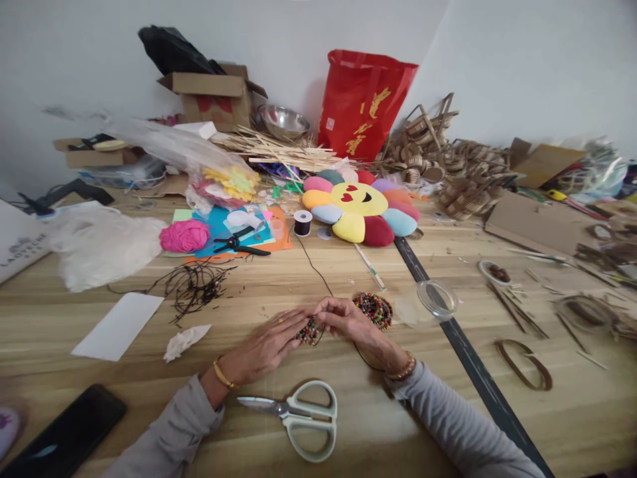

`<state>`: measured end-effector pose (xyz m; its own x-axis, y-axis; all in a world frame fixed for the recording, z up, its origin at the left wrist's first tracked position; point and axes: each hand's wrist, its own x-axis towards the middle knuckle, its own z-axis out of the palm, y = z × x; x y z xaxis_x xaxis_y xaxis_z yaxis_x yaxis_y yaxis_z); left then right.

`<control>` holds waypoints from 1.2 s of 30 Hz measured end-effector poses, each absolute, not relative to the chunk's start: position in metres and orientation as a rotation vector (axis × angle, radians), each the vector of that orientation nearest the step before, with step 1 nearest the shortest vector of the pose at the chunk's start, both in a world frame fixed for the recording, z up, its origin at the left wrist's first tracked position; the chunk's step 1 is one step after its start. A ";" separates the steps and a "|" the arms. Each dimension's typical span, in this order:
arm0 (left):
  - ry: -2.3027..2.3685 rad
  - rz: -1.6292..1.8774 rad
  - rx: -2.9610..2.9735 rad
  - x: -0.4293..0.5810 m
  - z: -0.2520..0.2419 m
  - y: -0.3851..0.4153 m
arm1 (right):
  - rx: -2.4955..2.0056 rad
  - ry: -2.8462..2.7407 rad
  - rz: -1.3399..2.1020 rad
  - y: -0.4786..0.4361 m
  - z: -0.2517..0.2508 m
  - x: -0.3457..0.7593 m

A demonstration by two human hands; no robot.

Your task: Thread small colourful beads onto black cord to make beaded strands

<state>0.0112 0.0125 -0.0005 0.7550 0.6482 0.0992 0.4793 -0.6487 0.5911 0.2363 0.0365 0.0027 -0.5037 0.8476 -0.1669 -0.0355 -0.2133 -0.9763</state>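
Observation:
Small multicoloured beads, strung together in a bunch, lie on the wooden table beneath my left hand. Its long fingers reach over the beads and hold them down; the thumb is hidden. My right hand closes in a pinch on thin black cord right at the beads, touching the left fingertips. Cord also trails below the right wrist and runs back toward a spool. A coil of bead strings sits just beyond the right hand. Scissors with pale handles lie nearer me, blades pointing left.
Tangled black cord pieces, a white card and crumpled tissue lie left. Black-handled pliers rest on coloured paper. A flower cushion stands behind. A clear round lid is at right; a phone lies front left.

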 end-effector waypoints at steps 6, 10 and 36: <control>0.899 0.428 2.360 0.009 -0.002 0.009 | -1.004 -1.503 1.688 0.035 0.006 0.232; 0.921 0.464 2.298 0.006 0.000 0.005 | -0.998 -1.620 1.542 0.026 0.013 0.223; 1.277 0.837 2.241 -0.009 -0.007 0.005 | -0.827 -2.008 0.882 -0.005 -0.010 0.206</control>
<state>-0.0093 0.0051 -0.0069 0.3946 0.8718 0.2904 0.6143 -0.4853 0.6222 0.2055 -0.0050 -0.0103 -0.4871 0.7825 0.3878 0.2441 0.5484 -0.7998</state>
